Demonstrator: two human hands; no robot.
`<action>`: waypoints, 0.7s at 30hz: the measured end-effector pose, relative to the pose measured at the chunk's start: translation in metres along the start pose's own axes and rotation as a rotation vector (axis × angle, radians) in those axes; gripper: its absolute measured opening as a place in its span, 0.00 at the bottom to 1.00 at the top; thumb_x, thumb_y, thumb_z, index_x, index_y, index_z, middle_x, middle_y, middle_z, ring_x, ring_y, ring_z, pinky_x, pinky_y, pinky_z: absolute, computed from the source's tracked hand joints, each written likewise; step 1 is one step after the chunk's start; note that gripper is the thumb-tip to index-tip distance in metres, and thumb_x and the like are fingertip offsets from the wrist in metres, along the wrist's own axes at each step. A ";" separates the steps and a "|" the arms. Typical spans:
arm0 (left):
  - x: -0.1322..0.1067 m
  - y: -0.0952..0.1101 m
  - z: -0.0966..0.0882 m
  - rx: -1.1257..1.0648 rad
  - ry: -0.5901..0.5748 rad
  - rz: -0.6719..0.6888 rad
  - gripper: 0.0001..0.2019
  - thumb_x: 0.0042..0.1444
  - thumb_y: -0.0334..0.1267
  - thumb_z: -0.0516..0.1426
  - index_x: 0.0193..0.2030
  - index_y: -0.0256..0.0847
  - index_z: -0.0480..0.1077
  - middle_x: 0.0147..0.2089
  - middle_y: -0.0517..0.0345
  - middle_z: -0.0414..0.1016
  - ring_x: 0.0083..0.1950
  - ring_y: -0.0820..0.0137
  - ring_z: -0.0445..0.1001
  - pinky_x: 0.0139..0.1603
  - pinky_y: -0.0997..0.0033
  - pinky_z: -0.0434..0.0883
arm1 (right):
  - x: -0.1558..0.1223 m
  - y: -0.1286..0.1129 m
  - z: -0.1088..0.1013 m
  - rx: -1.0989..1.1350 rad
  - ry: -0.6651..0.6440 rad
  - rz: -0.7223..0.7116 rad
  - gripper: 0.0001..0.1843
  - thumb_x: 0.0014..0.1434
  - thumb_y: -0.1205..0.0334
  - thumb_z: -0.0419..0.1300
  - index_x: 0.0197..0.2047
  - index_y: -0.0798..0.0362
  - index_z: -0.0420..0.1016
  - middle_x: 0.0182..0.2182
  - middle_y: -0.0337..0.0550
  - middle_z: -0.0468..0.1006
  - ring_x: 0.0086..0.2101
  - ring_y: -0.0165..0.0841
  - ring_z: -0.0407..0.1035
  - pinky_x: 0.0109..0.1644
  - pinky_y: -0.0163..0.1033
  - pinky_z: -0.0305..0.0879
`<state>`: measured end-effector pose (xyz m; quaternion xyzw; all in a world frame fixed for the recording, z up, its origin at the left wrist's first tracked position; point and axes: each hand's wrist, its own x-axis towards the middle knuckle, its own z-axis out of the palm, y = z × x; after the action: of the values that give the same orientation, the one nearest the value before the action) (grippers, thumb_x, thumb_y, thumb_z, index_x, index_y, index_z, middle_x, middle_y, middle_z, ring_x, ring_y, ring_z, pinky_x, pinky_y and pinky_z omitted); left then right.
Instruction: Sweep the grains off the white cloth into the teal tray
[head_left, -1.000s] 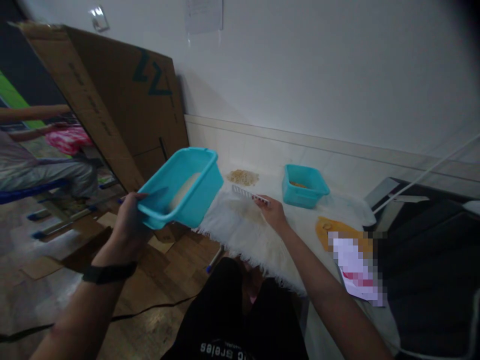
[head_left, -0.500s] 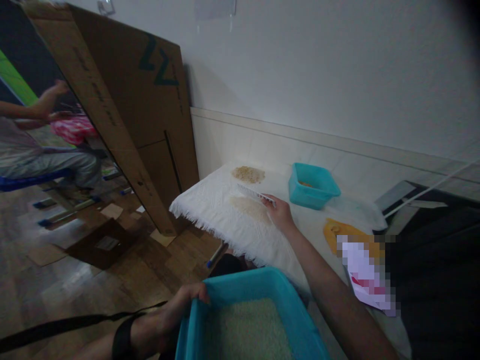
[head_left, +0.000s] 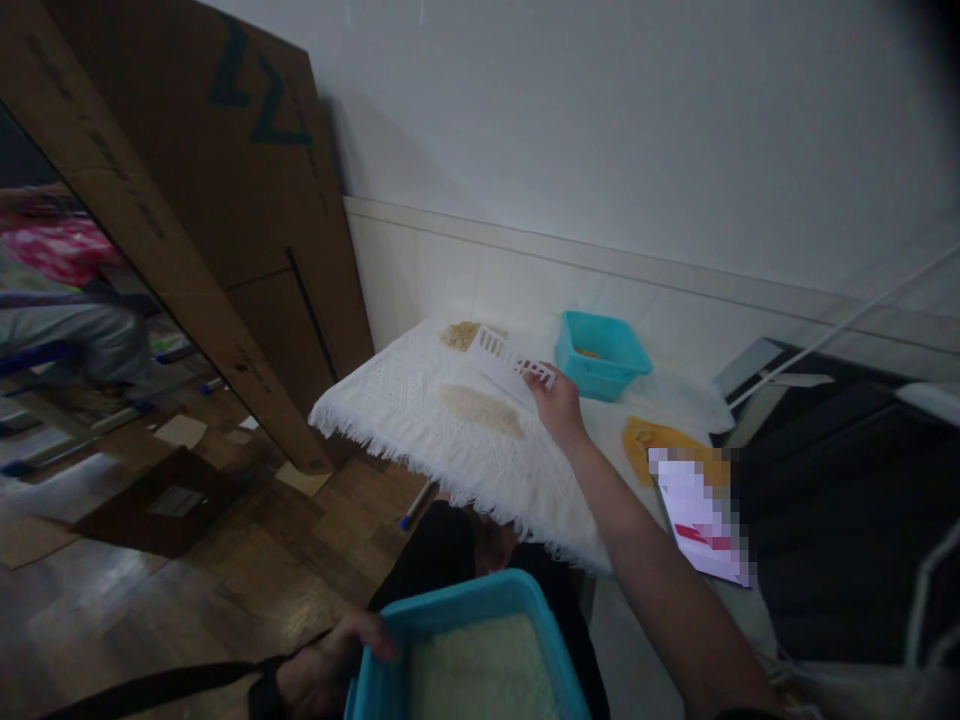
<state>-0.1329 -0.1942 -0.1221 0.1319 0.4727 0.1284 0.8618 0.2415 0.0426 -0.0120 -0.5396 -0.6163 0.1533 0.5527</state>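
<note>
My left hand (head_left: 330,665) grips the rim of a turquoise tub (head_left: 465,650) filled with white grain, low over my lap. My right hand (head_left: 556,405) reaches out over a white fringed towel (head_left: 442,440) and holds a white slotted comb-like tool (head_left: 510,358) above it. On the towel lie a pale streak of grain (head_left: 480,410) and a darker heap of grain (head_left: 459,334) near the far edge. A second, smaller turquoise tub (head_left: 600,354) stands just right of the right hand.
A large cardboard sheet (head_left: 187,190) leans against the wall at the left. An orange mat (head_left: 660,445) and a paper sheet (head_left: 701,525) lie right of the towel. Another person (head_left: 60,290) sits far left. A flat cardboard piece (head_left: 161,500) lies on the wooden floor.
My left hand has brought the tub of white grain from shoulder height at the left down to my lap. My right hand has lifted the slotted tool a little off the towel.
</note>
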 end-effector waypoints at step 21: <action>-0.057 0.097 0.086 0.595 -0.316 0.072 0.26 0.35 0.31 0.61 0.42 0.52 0.89 0.41 0.61 0.90 0.51 0.47 0.86 0.47 0.58 0.78 | -0.020 -0.006 -0.032 -0.062 0.005 0.041 0.28 0.62 0.33 0.70 0.48 0.50 0.89 0.40 0.50 0.92 0.39 0.47 0.84 0.46 0.48 0.81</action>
<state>-0.0991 -0.1330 0.0004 0.4123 0.3452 -0.0067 0.8431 0.2619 0.0112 -0.0069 -0.5693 -0.6084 0.1439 0.5339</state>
